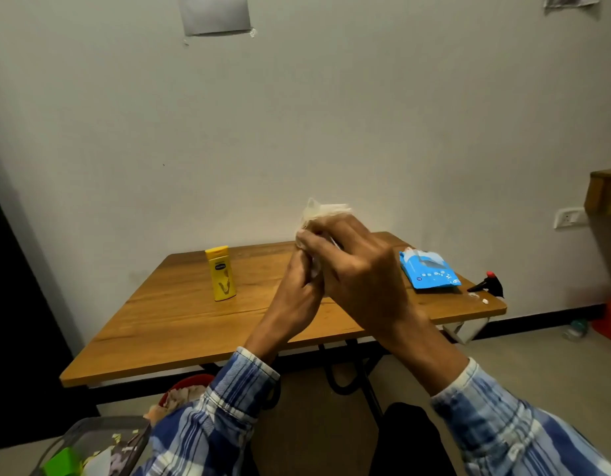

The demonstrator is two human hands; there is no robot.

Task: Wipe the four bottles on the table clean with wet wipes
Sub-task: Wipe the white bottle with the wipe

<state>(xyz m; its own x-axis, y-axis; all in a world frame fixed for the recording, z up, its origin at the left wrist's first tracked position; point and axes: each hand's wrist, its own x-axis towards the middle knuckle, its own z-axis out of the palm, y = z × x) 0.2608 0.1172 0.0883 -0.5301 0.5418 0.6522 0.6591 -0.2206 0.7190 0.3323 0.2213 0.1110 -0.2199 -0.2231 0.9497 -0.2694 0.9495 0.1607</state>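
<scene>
Both hands are raised together above the middle of the wooden table (pixel 180 324). My right hand (pixel 359 269) grips a white wet wipe (pixel 323 210) whose crumpled end sticks up above the fingers. My left hand (pixel 298 286) pinches the same wipe from below and the left; whatever lies inside the wipe is hidden by my fingers. A yellow bottle (pixel 221 273) stands upright on the table to the left of my hands. The blue wet wipe pack (pixel 429 273) lies on the table's right side. A black spray bottle with a red tip (pixel 487 285) is at the right edge.
Small white scraps (pixel 479 298) lie near the table's right corner. A red bin (pixel 183 389) with crumpled wipes and a grey crate (pixel 91 448) of clutter sit on the floor at the lower left. A wall stands close behind the table.
</scene>
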